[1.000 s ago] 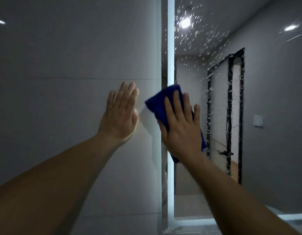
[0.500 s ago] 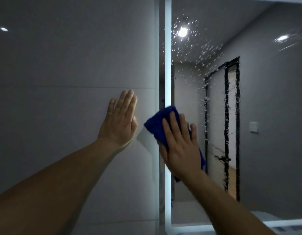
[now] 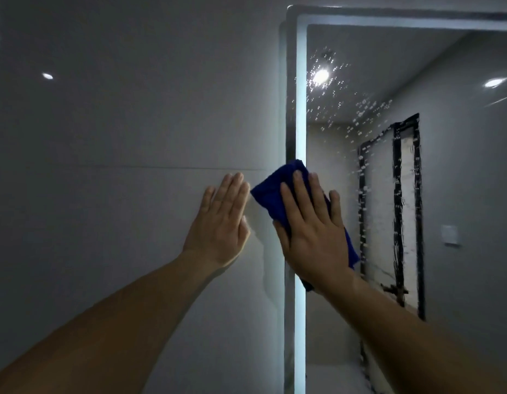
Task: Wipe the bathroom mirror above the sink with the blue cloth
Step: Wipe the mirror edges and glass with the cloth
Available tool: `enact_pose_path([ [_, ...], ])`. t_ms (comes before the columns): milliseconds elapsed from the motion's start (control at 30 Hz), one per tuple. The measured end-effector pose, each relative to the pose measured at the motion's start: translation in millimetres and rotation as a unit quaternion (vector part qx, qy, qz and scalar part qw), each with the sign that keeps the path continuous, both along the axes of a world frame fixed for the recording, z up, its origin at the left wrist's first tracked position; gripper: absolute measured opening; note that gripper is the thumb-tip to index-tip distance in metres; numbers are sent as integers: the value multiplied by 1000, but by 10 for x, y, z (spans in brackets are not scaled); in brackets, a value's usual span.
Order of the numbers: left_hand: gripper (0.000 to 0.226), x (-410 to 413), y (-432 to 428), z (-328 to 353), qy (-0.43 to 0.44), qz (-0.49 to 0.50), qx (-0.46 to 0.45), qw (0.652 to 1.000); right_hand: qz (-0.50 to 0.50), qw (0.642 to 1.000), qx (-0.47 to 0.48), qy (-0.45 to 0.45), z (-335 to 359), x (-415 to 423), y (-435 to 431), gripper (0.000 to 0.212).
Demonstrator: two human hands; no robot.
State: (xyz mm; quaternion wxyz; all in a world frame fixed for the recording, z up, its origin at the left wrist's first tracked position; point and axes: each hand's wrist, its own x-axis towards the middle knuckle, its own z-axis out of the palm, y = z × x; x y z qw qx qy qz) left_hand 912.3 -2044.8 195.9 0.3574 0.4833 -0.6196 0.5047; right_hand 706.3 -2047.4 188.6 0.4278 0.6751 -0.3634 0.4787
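Note:
The mirror (image 3: pixel 451 172) fills the right half of the view, with a lit strip along its left and top edges. Water droplets speckle its upper glass. My right hand (image 3: pixel 312 226) lies flat with straight fingers on the blue cloth (image 3: pixel 270 191), pressing it against the mirror's left edge over the lit strip. The cloth sticks out past my fingers at the upper left and below my palm at the right. My left hand (image 3: pixel 221 223) rests flat and open on the grey wall tile just left of the mirror.
Grey glossy wall tiles (image 3: pixel 118 123) cover the left half. The mirror reflects a dark-framed doorway (image 3: pixel 394 211), a wall switch (image 3: pixel 449 234) and ceiling lights (image 3: pixel 320 76). The sink is out of view.
The view has tilted up, so the mirror's top edge now shows. My right hand and the cloth have slid down along the mirror's left edge. The left hand has stayed on the wall.

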Motion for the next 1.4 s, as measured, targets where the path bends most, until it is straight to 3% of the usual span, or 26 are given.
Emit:
enact_pose_path([
  [100,58,9,5,-11,-1,0,4,1000,-21,1000,-1,18,365,-61,-24,60],
  [233,60,8,-17,-15,2,-10,-3,1000,-17,996,41,-82,1309,10,23,63],
  [333,60,3,-14,-2,-1,-12,-7,1000,-19,990,52,-131,1573,88,39,65],
  [433,62,-6,4,1,-4,-17,-9,1000,9,990,40,-133,1229,132,40,64],
  [633,58,-10,-10,-12,3,5,-5,1000,8,1000,14,-15,-287,-58,22,65],
  [733,58,-13,0,-13,-2,-4,-5,1000,-11,1000,13,2,37,-100,-25,63],
  [900,61,-20,0,-3,-5,-12,-11,1000,-7,990,51,-132,1138,114,51,66],
  [1000,62,-5,1,5,-5,-6,-6,1000,5,993,28,-113,876,179,59,65],
  [1200,60,3,-21,-25,-8,31,1,999,3,1000,15,-8,-554,42,51,64],
  [1300,60,8,-29,-28,-11,34,-2,999,-6,999,-3,44,-328,-60,-22,62],
  [1400,59,0,-18,-27,-11,10,-8,1000,-17,1000,-12,6,476,-7,-62,60],
])
